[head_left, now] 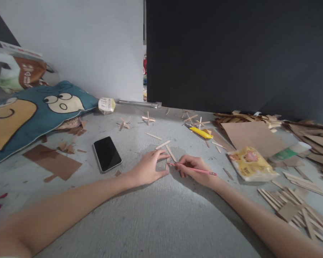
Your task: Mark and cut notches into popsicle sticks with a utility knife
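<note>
My right hand (195, 165) is closed around a pink pencil (203, 171), whose tip points left. The tip meets a short wooden craft stick (167, 164) lying on the grey table. My left hand (149, 167) steadies that stick between thumb and fingertips, one at each end. Just beyond the hands lie more craft sticks, one slanting (171, 153) toward my right hand and another (163, 144) above my left fingers. A further loose stick (154, 136) rests behind them.
A phone (107, 154) lies left of my left hand. Crossed-stick pieces (148, 118) and a yellow utility knife (201, 133) sit farther back. To the right are a tissue pack (251, 164), a glue stick (290, 152), cardboard (254, 134) and piled sticks (296, 208). A blue cushion (43, 114) occupies the left.
</note>
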Action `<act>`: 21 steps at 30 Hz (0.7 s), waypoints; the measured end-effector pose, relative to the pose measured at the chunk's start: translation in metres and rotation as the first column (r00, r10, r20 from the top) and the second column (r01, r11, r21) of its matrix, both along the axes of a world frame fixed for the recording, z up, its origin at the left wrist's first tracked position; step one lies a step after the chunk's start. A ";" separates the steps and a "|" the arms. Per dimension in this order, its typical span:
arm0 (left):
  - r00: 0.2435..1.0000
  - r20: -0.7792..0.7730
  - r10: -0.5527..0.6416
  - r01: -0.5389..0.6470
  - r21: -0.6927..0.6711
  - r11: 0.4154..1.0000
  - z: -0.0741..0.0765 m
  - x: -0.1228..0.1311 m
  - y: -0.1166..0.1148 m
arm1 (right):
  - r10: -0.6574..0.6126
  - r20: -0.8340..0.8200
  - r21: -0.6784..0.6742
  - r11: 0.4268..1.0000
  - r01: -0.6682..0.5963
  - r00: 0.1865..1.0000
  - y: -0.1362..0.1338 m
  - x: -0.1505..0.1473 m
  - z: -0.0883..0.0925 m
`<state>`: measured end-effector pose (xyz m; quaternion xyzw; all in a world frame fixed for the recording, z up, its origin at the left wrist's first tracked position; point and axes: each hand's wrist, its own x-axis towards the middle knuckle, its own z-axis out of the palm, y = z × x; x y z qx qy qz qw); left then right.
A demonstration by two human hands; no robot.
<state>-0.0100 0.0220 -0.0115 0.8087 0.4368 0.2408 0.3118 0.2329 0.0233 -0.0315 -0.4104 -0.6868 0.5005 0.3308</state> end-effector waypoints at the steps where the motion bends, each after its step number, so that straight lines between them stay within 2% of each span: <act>1: 1.000 0.000 0.001 -0.001 0.003 1.000 0.000 0.000 0.000 | 0.005 0.004 0.003 1.000 -0.005 1.000 0.000 0.000 0.000; 21: 1.000 -0.005 -0.008 0.008 -0.007 1.000 -0.001 -0.001 0.000 | -0.009 0.011 0.009 1.000 0.009 1.000 -0.001 0.000 0.000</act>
